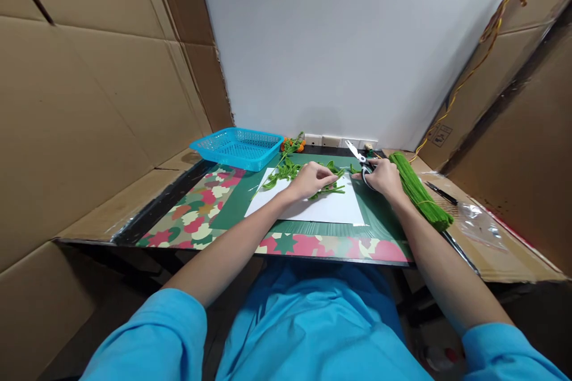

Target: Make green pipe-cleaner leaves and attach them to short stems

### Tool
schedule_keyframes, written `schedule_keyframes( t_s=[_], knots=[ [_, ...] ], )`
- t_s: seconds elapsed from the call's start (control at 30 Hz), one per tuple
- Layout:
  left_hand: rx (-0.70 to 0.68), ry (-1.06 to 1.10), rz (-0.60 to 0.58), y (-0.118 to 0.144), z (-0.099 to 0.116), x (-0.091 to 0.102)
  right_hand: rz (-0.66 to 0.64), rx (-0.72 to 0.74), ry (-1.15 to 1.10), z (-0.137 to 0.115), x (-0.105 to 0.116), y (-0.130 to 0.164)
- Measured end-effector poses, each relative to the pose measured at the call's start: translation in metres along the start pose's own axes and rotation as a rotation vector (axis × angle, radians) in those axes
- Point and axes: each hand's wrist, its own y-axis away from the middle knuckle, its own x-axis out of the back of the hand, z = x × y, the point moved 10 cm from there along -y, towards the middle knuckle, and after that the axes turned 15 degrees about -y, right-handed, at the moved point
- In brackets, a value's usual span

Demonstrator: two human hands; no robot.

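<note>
Already, cut green stems point(290, 171) lay heaped under the left hand point(311, 180), the right hand point(384, 178) clamped on scissors point(361, 161), a bundle point(417, 193) uncut.

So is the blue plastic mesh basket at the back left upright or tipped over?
Upright. The blue plastic mesh basket sits flat on the table's patterned mat with its open top facing up; nothing shows inside.

Scissors point(358, 158): shiny metal blades, dark plastic handles; green stems point(313, 178) and the bundle point(420, 193) look fuzzy, pipe-cleaner type, matt. White sheet point(328, 208) = smooth matt paper on a glossy camo-print table point(196, 214) cover. Basket point(236, 147) = blue perforated plastic; walls point(80, 101) = matt brown cardboard; clear crinkly plastic bag point(480, 223) at right.
</note>
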Motion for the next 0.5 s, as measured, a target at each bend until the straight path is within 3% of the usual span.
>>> schedule_keyframes(
  t_s=[0.2,0.5],
  knots=[
    [-0.099,-0.129,-0.058,0.006,0.017,-0.010,-0.006,0.017,-0.032,0.004,0.003,-0.005],
    [-0.084,-0.164,0.021,-0.001,0.010,-0.002,-0.156,0.082,-0.053,-0.007,-0.010,-0.003]
  ],
)
